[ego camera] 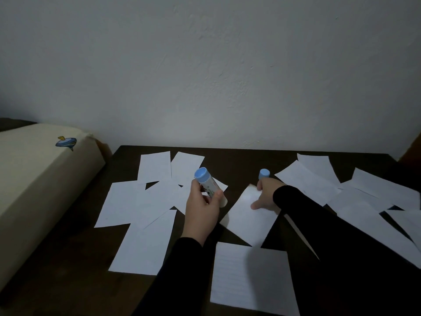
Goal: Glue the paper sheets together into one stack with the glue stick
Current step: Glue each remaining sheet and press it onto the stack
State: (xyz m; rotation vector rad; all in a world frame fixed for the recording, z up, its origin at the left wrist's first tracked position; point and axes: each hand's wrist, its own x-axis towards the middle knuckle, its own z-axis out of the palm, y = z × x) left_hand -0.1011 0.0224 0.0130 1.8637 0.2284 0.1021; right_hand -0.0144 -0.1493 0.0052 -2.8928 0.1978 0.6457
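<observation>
Left hand point(201, 207) gripping glue stick point(209, 185), right hand point(265, 193) pinching blue cap point(264, 174) above paper sheet point(248, 221) on dark tabletop point(239, 160).

Tabletop point(127, 290) looks like dark wood, matt w/ faint grain. Paper sheets point(145, 242) are thin white matt paper, the near one point(250, 279) faintly lined. Glue stick point(206, 181) = smooth plastic, pale blue end, printed label. Cushion point(41, 183) is cream cloth, soft-looking. Wall point(227, 76) is rough matt plaster.

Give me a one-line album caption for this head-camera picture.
Left hand holds the glue stick, right hand pinches its blue cap over a paper sheet on the dark table.
</observation>
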